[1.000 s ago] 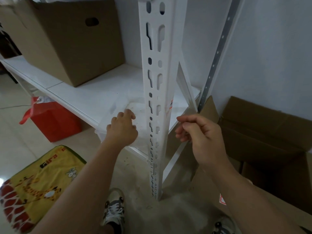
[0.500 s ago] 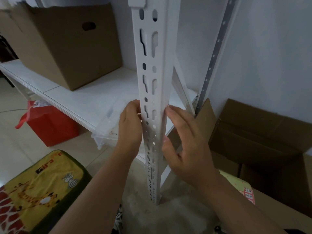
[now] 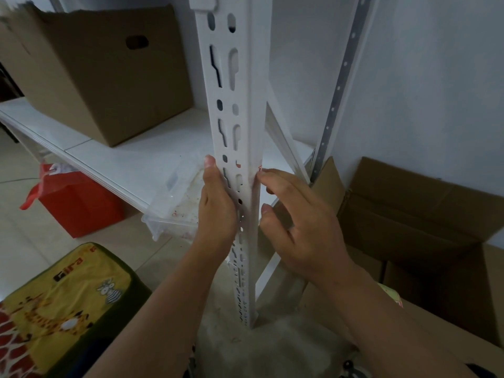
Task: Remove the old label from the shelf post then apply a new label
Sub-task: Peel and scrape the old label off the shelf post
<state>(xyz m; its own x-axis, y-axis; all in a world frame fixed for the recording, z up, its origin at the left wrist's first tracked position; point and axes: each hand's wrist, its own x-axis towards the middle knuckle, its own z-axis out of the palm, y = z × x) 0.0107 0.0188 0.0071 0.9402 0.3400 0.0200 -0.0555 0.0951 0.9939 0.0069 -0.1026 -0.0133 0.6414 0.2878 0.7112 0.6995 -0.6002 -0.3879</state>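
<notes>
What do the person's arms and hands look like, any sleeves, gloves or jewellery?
Both forearms are bare up to the frame edge: no sleeves in view. The left hand and right hand wear no gloves, and no rings, watch or bracelets show. Fingernails are short and unpainted.

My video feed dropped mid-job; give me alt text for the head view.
Both hands are on a white slotted shelf post: the left hand wraps its left edge, and the right hand fingertips press a red-and-white label on its right face. Cardboard boxes surround the shelf.

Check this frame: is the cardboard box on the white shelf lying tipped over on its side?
No. The cardboard box stands upright on the white shelf, its open top facing up and its handle hole on the side wall.
</notes>
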